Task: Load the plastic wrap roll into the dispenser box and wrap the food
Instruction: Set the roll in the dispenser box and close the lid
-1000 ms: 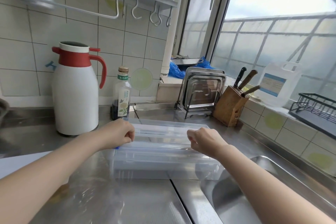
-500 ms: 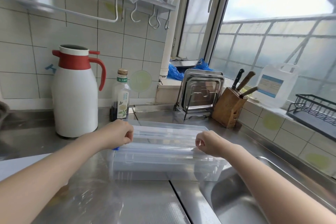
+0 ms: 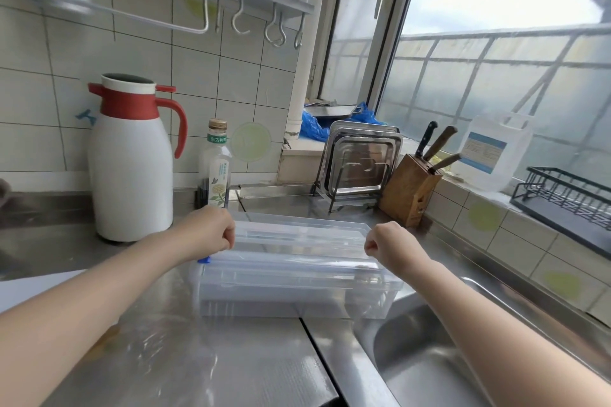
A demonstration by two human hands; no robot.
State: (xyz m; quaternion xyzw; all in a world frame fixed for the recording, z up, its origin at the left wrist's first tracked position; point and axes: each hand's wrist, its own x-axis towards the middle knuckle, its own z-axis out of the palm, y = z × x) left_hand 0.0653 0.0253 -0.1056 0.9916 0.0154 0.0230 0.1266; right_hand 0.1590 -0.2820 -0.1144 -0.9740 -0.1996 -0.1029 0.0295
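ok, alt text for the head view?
Both fists, left hand and right hand, sit at the ends of a clear plastic dispenser box on a steel counter, apparently pinching film. Thermos, bottle and knife block stand behind.

Clear dispenser box set on steel counter beside sink, left hand and right hand curled at its ends, film edge apparently pinched, white thermos behind.
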